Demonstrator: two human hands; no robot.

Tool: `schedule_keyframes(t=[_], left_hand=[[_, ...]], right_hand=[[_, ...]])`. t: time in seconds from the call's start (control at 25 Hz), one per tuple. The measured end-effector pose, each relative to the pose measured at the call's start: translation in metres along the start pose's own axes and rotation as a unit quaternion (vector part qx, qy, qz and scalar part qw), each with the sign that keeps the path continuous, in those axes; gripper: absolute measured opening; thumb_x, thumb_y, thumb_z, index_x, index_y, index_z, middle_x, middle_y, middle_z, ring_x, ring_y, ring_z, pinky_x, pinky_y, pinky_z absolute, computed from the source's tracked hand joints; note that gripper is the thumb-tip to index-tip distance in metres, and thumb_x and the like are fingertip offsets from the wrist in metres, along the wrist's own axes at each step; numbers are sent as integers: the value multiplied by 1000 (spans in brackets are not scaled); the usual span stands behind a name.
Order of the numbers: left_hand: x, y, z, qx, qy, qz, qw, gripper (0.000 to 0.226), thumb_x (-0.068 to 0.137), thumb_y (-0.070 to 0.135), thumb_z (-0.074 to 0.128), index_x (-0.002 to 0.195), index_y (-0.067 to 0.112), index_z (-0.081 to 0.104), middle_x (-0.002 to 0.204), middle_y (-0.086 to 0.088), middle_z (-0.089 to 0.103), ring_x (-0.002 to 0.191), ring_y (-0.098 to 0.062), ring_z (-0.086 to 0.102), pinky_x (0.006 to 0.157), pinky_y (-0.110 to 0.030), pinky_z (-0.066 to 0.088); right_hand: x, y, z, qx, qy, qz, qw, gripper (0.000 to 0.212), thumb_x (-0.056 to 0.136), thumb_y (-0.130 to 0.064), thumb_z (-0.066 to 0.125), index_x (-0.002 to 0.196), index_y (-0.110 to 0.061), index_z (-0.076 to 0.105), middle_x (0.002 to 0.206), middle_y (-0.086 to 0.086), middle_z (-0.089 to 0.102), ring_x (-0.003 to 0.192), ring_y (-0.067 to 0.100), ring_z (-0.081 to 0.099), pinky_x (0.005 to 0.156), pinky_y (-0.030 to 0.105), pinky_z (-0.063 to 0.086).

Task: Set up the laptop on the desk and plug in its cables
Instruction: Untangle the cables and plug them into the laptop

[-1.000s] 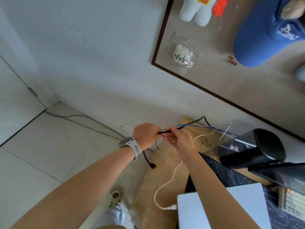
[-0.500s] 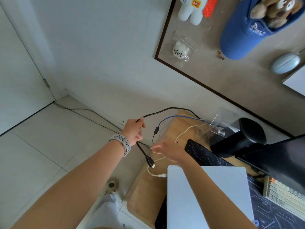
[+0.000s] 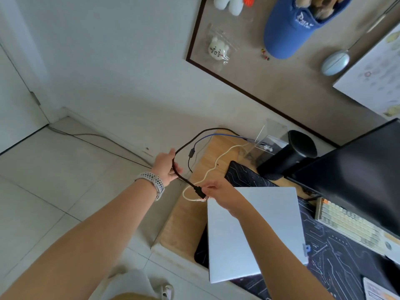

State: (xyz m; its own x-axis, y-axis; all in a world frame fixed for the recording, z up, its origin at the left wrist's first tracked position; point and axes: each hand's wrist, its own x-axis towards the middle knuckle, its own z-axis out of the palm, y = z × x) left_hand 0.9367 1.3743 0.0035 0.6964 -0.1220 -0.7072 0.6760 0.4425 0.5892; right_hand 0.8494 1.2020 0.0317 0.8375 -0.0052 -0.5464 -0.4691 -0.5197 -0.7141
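The step in hand appears to be connection of the black cable (image 3: 184,146) to the closed laptop (image 3: 257,232), which lies flat on the bench (image 3: 186,221) with its rear left corner just beside the right hand (image 3: 220,194). The right grip is closed, fingertips pinched on the black plug (image 3: 198,191) at the cable end. The left hand (image 3: 166,167) is curled loosely round the cable further back, holding up a loop off the bench edge. A white cable (image 3: 216,167) runs across the bench top to a connector (image 3: 198,199) touching or just short of the laptop's left edge; whether it is seated cannot be told. A thinner blue cable (image 3: 203,138) hangs nearby over the bench's left edge. The next move probably calls for turning the plug to face the laptop's side port and feeding slack from the left hand. Open room is limited: the bench edge lies close to the left of the laptop, with the floor (image 3: 65,191) below; the monitor (image 3: 355,176), speaker (image 3: 290,156) and keyboard (image 3: 350,226) crowd the right and rear. The white cable lies under the approach path and may snag.
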Motion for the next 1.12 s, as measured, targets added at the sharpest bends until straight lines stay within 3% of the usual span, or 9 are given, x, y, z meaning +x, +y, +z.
schedule_keyframes(t=[0.08, 0.16, 0.24, 0.36, 0.48, 0.68, 0.76, 0.96, 1.12], left_hand=[[0, -9, 0, 279, 24, 126, 952, 29, 92, 36, 53, 108, 13, 44, 102, -10, 45, 93, -23, 50, 86, -44, 51], [-7, -16, -2, 466, -14, 273, 841, 25, 89, 40, 54, 105, 20, 52, 109, -10, 42, 106, -21, 36, 90, -37, 35], [-18, -23, -4, 517, -120, 318, 786, 11, 88, 40, 55, 89, 31, 60, 107, -6, 49, 107, -18, 34, 89, -34, 28], [-25, -35, -17, 540, -199, 325, 750, 21, 87, 47, 53, 80, 30, 65, 85, -1, 65, 90, -20, 52, 84, -34, 43], [-31, -34, -33, 533, -213, 318, 755, 30, 91, 37, 56, 79, 11, 66, 64, -1, 66, 58, -13, 53, 60, -21, 39], [-41, -67, -49, 475, -230, 244, 813, 32, 89, 25, 60, 59, 19, 51, 52, 5, 54, 49, -11, 51, 56, -28, 47], [-37, -93, -49, 477, -191, 274, 813, 36, 86, 22, 63, 55, 14, 47, 49, 0, 50, 46, -10, 42, 52, -21, 37], [-15, -136, -50, 484, -65, 302, 818, 49, 86, 27, 65, 52, 26, 29, 47, 9, 33, 61, -16, 33, 73, -30, 42], [-8, -146, -40, 443, -70, 313, 838, 32, 83, 27, 68, 61, 13, 51, 55, 4, 47, 70, -16, 39, 77, -31, 42]], right_hand=[[-6, -7, 0, -52, 44, 1, 998, 25, 93, -12, 50, 111, -7, 67, 98, 15, 65, 86, 16, 57, 76, 21, 43], [-11, -15, 2, -94, 65, -5, 993, 26, 95, -9, 47, 112, -4, 65, 94, 12, 60, 79, 12, 52, 66, 17, 39], [-17, -27, 9, -126, 67, -22, 990, 24, 95, -6, 45, 109, -2, 64, 95, 16, 60, 84, 17, 52, 70, 22, 39], [-20, -43, 19, -192, 65, -56, 978, 22, 96, -8, 44, 100, -2, 64, 80, 13, 57, 77, 18, 49, 67, 24, 38], [-20, -55, 25, -215, 50, -44, 974, 23, 96, -16, 48, 102, -7, 68, 94, 14, 65, 81, 17, 56, 66, 23, 41], [-25, -56, 26, -295, -19, -28, 955, 18, 93, -12, 53, 93, -13, 71, 97, 3, 69, 94, 15, 61, 78, 17, 45], [-16, -45, 23, -337, 28, -16, 941, 12, 91, -19, 58, 96, -16, 69, 102, 2, 69, 98, 17, 60, 88, 29, 49], [-5, -13, 2, -433, 71, 35, 898, 36, 89, -19, 60, 124, -19, 55, 129, 3, 55, 121, 24, 49, 104, 38, 40], [3, 4, -9, -463, 38, 51, 884, 54, 88, -24, 64, 138, -18, 43, 141, 2, 46, 132, 23, 40, 108, 36, 33]])
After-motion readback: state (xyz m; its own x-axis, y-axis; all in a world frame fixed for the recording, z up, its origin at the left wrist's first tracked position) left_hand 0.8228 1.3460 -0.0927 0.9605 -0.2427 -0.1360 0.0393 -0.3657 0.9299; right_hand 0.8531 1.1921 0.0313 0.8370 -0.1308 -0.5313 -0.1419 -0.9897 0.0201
